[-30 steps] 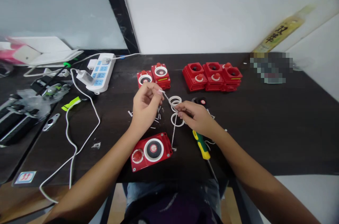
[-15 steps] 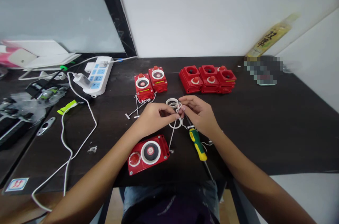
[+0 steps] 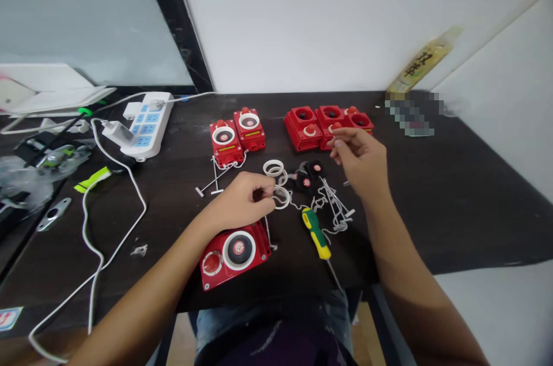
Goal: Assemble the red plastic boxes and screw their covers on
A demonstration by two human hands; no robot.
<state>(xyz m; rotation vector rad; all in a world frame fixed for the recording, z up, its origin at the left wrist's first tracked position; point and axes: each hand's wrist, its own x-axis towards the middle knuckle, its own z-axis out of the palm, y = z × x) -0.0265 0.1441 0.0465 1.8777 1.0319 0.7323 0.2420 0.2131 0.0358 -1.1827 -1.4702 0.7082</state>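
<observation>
My left hand (image 3: 248, 199) pinches a white cord (image 3: 268, 230) that runs down to the corner of a red alarm box (image 3: 237, 252). That box lies flat, with a black disc in a white ring and a red lamp. Beside my left fingertips lie several white rings (image 3: 273, 168), partly hidden by the hand. My right hand (image 3: 362, 161) is raised in front of the rear red boxes, its fingers loosely apart and seemingly bare. Between the hands are black round discs (image 3: 306, 180), small T-shaped metal hammers (image 3: 334, 200) with tangled cord, and a green-yellow screwdriver (image 3: 317, 233).
Two red alarm boxes (image 3: 225, 144) with hammers stand behind my left hand; several more red boxes (image 3: 303, 128) stand at the back. A power strip (image 3: 149, 127), loose white cable (image 3: 140, 193) and a metal plate (image 3: 54, 214) are on the left. A yellow packet (image 3: 421, 63) leans on the wall.
My right hand has left the cord beside my left hand and moved right and up, uncovering the discs and hammers. My left hand stays by the rings. The view has shifted slightly.
</observation>
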